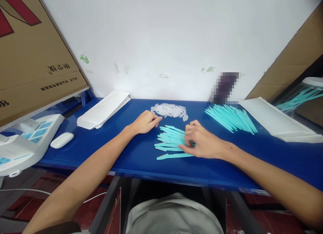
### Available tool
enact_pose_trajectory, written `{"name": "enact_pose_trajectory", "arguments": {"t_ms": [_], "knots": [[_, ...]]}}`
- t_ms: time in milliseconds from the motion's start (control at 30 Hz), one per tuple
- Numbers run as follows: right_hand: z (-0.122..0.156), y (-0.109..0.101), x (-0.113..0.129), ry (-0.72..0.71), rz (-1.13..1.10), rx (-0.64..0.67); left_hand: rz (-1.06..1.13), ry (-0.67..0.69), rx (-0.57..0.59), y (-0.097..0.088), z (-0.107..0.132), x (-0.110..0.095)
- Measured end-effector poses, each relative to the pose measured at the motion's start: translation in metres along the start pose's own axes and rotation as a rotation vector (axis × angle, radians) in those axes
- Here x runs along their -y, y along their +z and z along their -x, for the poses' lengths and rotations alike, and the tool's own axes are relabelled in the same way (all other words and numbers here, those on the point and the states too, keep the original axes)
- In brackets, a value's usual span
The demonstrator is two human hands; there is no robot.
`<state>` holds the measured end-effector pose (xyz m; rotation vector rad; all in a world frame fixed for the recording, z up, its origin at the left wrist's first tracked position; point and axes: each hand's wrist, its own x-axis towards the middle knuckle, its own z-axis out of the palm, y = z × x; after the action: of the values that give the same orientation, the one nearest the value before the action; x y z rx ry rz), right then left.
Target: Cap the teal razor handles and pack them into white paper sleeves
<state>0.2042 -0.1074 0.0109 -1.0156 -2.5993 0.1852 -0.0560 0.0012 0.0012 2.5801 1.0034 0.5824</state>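
Note:
Turquoise eyebrow razors (168, 139) lie in a loose pile at the middle of the blue table, one of them a little apart at the near side. My right hand (202, 140) rests over this pile from the right. Its fingers are bent, and a gap shows between thumb and index finger. Beyond the razors is a heap of small whitish translucent blade caps (169, 109). My left hand (146, 122) is at the heap's near left side, thumb and fingers pressed together. Whatever may be between those fingertips is hidden.
A second pile of turquoise razors (230, 118) lies right of centre, beside a white packet (277, 121). Another white packet (104, 108) lies left, near a white mouse-shaped case (62, 140) and a white-and-blue device (32, 140). A clear container (300, 96) stands far right.

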Motion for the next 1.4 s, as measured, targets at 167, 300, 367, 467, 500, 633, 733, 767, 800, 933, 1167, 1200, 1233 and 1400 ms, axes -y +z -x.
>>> {"name": "enact_pose_trajectory", "arguments": {"t_ms": [167, 300, 367, 467, 500, 633, 733, 767, 800, 933, 1167, 1200, 1233, 1400], "knots": [[0.0, 0.003, -0.005, 0.051, -0.002, 0.051, 0.007, -0.034, -0.012, 0.0, -0.001, 0.0], [0.001, 0.006, -0.007, 0.104, -0.007, 0.048, 0.024, -0.066, -0.006, 0.001, -0.002, 0.003], [0.001, 0.006, -0.006, 0.073, -0.035, 0.069, 0.044, -0.079, 0.017, 0.001, -0.003, 0.006], [0.001, 0.005, -0.003, 0.07, -0.05, 0.093, 0.042, -0.055, 0.019, 0.001, -0.003, 0.009], [0.001, 0.004, -0.002, 0.076, -0.055, 0.104, 0.03, -0.04, 0.01, 0.001, -0.003, 0.01], [0.003, 0.002, 0.0, 0.064, -0.08, 0.156, -0.049, 0.031, -0.024, 0.0, -0.002, 0.01], [0.002, 0.003, 0.0, 0.053, -0.058, 0.169, -0.103, 0.1, -0.058, 0.001, -0.003, 0.011], [0.002, 0.003, 0.0, 0.049, -0.045, 0.168, -0.109, 0.116, -0.073, 0.001, -0.003, 0.012], [0.002, 0.004, 0.0, 0.043, -0.032, 0.165, -0.11, 0.128, -0.088, 0.002, -0.004, 0.013], [0.002, 0.005, 0.001, -0.014, 0.022, 0.121, -0.089, 0.128, -0.131, 0.003, -0.005, 0.018], [0.004, 0.006, 0.004, -0.088, 0.033, 0.118, -0.029, 0.038, -0.199, -0.004, -0.003, 0.018], [0.003, 0.007, 0.005, -0.083, 0.035, 0.117, -0.043, 0.033, -0.208, -0.004, -0.003, 0.018], [0.003, 0.008, 0.005, -0.075, 0.041, 0.114, -0.061, 0.03, -0.214, -0.005, -0.003, 0.018], [0.003, 0.012, 0.009, -0.048, 0.051, 0.093, -0.163, 0.024, -0.177, -0.006, -0.003, 0.018]]}}
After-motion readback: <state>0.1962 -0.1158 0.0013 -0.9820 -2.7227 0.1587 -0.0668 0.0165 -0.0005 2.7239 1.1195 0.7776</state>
